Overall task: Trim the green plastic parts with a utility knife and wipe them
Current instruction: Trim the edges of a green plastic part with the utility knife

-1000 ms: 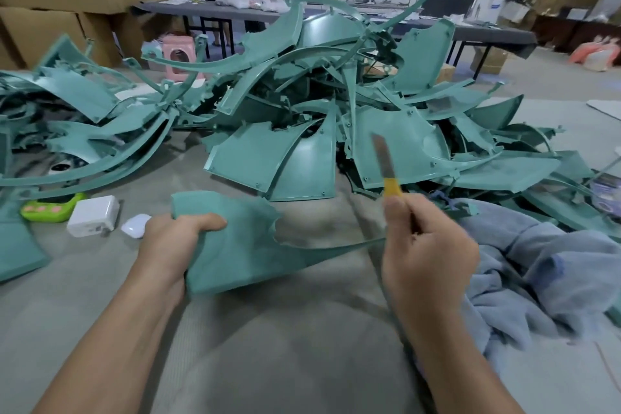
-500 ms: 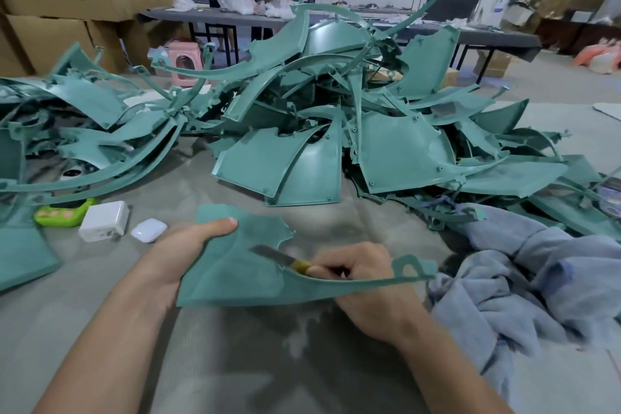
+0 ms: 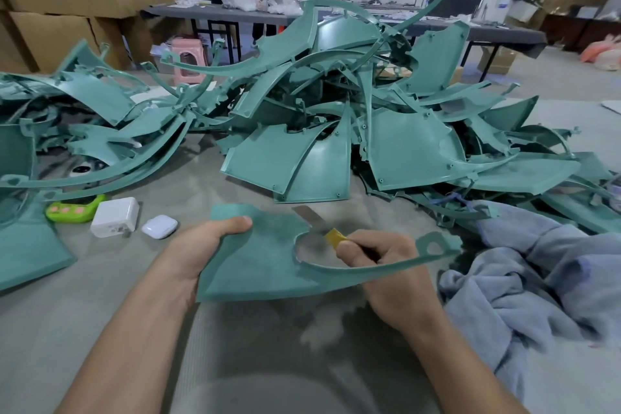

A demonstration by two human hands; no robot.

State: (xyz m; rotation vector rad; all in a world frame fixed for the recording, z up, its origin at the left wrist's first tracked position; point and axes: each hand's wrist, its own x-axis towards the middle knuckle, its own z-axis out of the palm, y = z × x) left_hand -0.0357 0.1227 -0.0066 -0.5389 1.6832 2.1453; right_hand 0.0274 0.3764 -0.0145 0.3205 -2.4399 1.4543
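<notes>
Head view only. Clamps the green plastic part (image 3: 262,265) by its left edge with the left hand (image 3: 201,245), thumb on top, just above the worktop (image 3: 84,329) and in front of the pile of green parts (image 3: 336,131). Grips the utility knife (image 3: 322,227) in the right hand (image 3: 386,265), fingers curled round the handle behind the part's thin arm.

Versus a second ago: no longer raised blade-up, now laid low. Versus half a second ago: blade shifted off the panel face to the far rim of the curved cutout.

Reads as a trimming stroke along that cutout, in progress. Wipe not yet started, with the blue cloth (image 3: 537,272) lying untouched just to the right.
</notes>
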